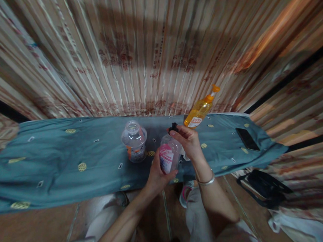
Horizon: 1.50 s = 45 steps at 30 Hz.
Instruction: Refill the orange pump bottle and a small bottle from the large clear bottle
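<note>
My left hand (158,173) is wrapped round the lower part of a clear plastic bottle (170,154) with a pink and white label. The bottle leans slightly to the right over the cloth-covered table. At its neck, the thumb and fingers of my right hand (188,138) pinch a black bottle top (173,127); whether it is screwed on or loose I cannot tell. To the left stands an open-mouthed clear plastic jar (135,141) with orange markings. Just beyond my right hand is a pump bottle (200,111) of yellow liquid with an orange pump head. Something white shows partly under my right wrist.
A teal patterned cloth (98,156) covers the narrow table. Towards its right end lies a black phone (247,138). Striped curtains (148,57) hang behind and at the sides. A dark bag (264,188) rests on the floor at right, near white fabric (297,225).
</note>
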### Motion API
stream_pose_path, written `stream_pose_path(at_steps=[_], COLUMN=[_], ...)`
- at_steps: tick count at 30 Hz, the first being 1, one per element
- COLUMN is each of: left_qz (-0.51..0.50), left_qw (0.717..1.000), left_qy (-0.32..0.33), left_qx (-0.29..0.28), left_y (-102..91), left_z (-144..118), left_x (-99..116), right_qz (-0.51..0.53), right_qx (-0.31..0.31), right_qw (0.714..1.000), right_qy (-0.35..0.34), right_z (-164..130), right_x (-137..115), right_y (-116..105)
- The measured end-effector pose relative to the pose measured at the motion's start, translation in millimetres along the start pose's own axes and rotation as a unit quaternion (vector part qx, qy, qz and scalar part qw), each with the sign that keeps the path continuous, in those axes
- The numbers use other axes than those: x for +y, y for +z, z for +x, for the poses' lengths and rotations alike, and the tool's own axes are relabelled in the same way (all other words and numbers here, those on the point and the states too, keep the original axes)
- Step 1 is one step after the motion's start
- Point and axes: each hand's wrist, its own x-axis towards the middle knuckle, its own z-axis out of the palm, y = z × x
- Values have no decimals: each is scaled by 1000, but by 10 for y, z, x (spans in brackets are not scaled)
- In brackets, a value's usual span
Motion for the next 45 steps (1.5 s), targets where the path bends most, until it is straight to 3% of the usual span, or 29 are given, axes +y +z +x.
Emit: stream_pose_path(at_steps=[4, 10, 17, 30, 37, 45], left_qz=[-18, -7, -12, 4, 8, 8], left_qw=[1000, 1000, 1000, 1000, 1000, 1000], left_qy=[-4, 0, 5, 13, 10, 8], left_qx=[-16, 3, 7, 3, 3, 7], left_y=[-12, -35, -48, -78, -74, -72], left_z=[11, 31, 30, 24, 28, 23], left_x=[65, 126, 101, 51, 45, 63], right_qz=[-20, -22, -15, -34, -12, -30], right_qx=[-40, 4, -36, -30, 7, -8], right_qw=[999, 1000, 999, 999, 1000, 999], right_qy=[4, -8, -15, -16, -8, -26], right_z=[13, 53, 28, 4, 17, 13], right_x=[-9, 61, 0, -21, 29, -27], right_y=[-26, 10, 55, 52, 46, 35])
